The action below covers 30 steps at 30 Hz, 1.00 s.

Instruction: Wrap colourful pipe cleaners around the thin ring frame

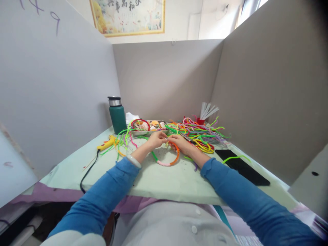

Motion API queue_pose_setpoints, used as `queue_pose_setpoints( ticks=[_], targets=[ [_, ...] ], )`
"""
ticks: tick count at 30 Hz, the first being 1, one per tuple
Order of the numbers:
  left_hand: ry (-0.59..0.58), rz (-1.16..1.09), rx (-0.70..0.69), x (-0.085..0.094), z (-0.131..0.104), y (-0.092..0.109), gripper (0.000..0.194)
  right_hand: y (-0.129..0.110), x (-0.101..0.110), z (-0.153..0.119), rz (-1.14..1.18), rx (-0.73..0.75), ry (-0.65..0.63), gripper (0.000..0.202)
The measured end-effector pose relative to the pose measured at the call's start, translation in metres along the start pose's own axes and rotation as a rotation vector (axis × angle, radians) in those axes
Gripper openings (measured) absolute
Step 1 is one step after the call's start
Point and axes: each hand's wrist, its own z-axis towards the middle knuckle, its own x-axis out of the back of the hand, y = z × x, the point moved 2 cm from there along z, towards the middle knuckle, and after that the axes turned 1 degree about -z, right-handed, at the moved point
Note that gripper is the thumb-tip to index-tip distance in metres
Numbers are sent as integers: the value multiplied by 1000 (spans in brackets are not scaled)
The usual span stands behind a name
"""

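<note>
A ring wrapped in fuzzy pipe cleaners (164,164), green, pink and orange in sections, hangs below my hands just over the table. My right hand (180,143) is closed on its orange side. Close beside it, my left hand (156,139) is pinched, its fingertips almost meeting those of the right. A small pale bit shows between the fingertips, too small to make out. The ring's far part is hidden behind the hands. Beyond them stands a metal tray (148,133) with shells and a red ring in it.
Loose pipe cleaners (197,130) heap up at the right back, by a red cup (200,121) of white sticks. A yellow glue gun (107,143) with a black cord and a green bottle (117,116) stand left. A black phone-like slab (242,167) lies right. Grey partitions (166,75) enclose the table.
</note>
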Motion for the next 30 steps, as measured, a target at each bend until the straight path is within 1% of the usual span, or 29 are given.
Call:
queue_pose_setpoints(
  ticks=[2, 5, 9, 12, 16, 19, 23, 25, 27, 30],
  targets=[
    [14, 33, -28, 0, 3, -3, 27, 0, 1, 0, -13, -1, 0, 21],
    [17, 53, -31, 0, 5, -7, 27, 2, 2, 1, -28, 9, 3, 22],
    [14, 27, -22, -1, 5, -9, 26, 8, 5, 6, -36, -8, 25, 25],
    [7, -9, -9, -3, 5, -8, 24, 12, 7, 9, -92, -16, 36, 25],
    [-2, -79, 36, -5, 1, -3, 22, 12, 8, 9, -97, 6, 33, 24],
    [-31, -161, 75, -5, -2, 1, 22, 8, 7, 6, -33, 4, 9, 22],
    [-57, -315, 121, -4, -3, 1, 27, 3, 5, 3, 39, 3, -9, 22],
    [-94, -395, 157, -3, -3, 0, 27, 0, 4, 2, 41, 19, -18, 22],
    [-161, -482, 184, -2, -3, 0, 27, -3, 4, 0, 42, 32, -27, 23],
    [-249, -594, 190, 0, -5, 2, 28, -8, 4, -3, 55, 40, -34, 23]
  ],
)
